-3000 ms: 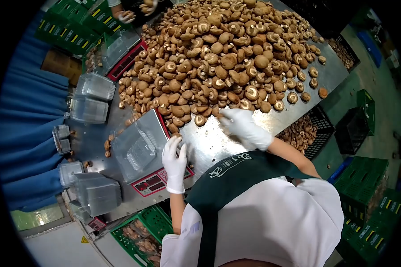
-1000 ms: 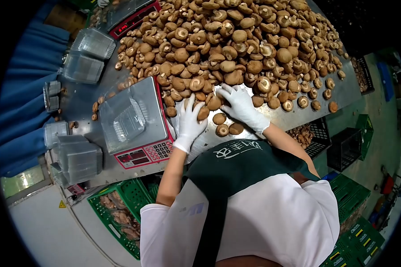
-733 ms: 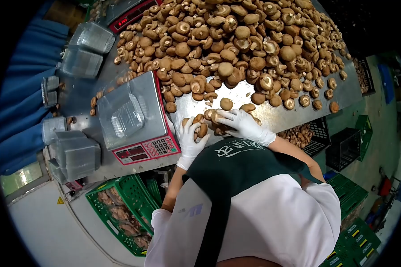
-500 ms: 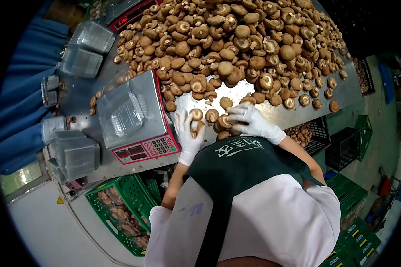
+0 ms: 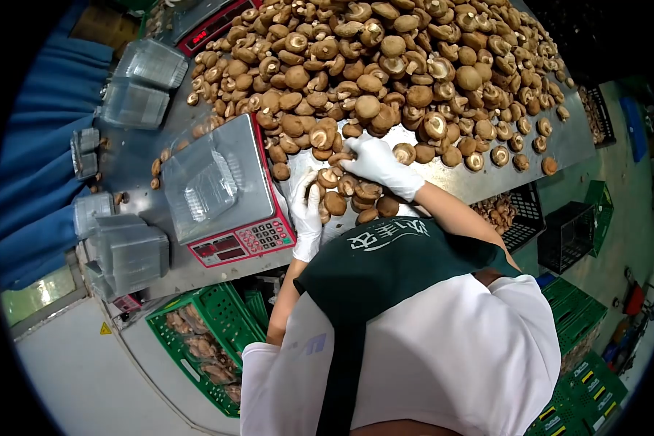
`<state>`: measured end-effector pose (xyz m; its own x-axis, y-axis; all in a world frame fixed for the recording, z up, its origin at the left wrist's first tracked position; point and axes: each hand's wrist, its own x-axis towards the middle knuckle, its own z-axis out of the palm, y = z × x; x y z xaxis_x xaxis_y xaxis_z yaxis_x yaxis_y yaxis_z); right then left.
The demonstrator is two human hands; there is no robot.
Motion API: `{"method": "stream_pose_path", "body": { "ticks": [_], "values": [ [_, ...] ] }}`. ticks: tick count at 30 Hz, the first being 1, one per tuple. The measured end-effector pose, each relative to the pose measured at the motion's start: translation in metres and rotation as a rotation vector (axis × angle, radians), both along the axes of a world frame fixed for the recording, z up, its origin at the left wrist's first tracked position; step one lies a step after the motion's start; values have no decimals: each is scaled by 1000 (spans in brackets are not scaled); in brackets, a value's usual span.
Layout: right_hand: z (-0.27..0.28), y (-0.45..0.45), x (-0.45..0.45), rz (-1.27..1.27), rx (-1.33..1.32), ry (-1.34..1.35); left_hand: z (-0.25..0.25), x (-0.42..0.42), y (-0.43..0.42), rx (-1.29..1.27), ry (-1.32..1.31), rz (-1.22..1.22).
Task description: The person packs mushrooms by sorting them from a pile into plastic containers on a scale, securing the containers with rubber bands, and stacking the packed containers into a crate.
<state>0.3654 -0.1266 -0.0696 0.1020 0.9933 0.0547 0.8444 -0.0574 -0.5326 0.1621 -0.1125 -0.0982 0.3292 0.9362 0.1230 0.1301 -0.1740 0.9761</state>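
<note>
Step in hand, as we judge it: handling loose mushrooms beside the scale. We have 2 gloved hands over the worktop [image 5: 447, 178]. The left hand [image 5: 305, 218] is cupped narrow along the left side of a small mushroom cluster [image 5: 368, 190] — we can't tell if it grips any. The right hand [image 5: 381, 167] reaches over the cluster's far side, fingertips bunched at 1 mushroom by the big pile [image 5: 407, 73]; we can't tell whether they pinch it.

The next move, we'd say, calls for a light touch on the caps, no knocking the neighbours.

Counts: about 8 mushrooms in the cluster, between the hands and the apron [image 5: 385, 251], some partly hidden; the big pile is too many to count. 1 clear tray [image 5: 207, 182] lies on the near scale [image 5: 265, 236], just left of the left hand. 1 far scale [image 5: 214, 27], red display lit. At least 5 trays or stacks [image 5: 131, 251] along the left side, 1 green crate [image 5: 196, 341] of bagged mushrooms below, 3 black crates [image 5: 565, 232] at right.
</note>
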Motion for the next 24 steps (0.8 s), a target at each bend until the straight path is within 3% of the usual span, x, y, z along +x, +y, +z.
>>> {"method": "stream_pose_path", "body": {
  "ticks": [3,6,9,11,12,14,16,20,24],
  "values": [
    [42,-26,35,-218,-206,606,-5,-7,-3,73,139,96],
    [67,-71,80,-273,-260,593,-2,-3,-4,106,219,99],
    [88,-129,124,-329,-388,361,8,2,4,215,366,-46],
    [97,-162,150,-466,-684,212,19,12,9,308,394,-105],
    [79,-189,166,-421,-631,71,21,18,12,406,419,-162],
    [94,-198,162,-456,-747,-106,18,28,19,406,420,-235],
    [89,-193,150,-478,-668,-76,22,40,20,322,421,-454],
    [67,-144,102,-380,-415,44,26,47,16,454,714,-702],
    [37,-89,60,-148,-95,47,40,26,19,454,796,-690]
  ]
}}
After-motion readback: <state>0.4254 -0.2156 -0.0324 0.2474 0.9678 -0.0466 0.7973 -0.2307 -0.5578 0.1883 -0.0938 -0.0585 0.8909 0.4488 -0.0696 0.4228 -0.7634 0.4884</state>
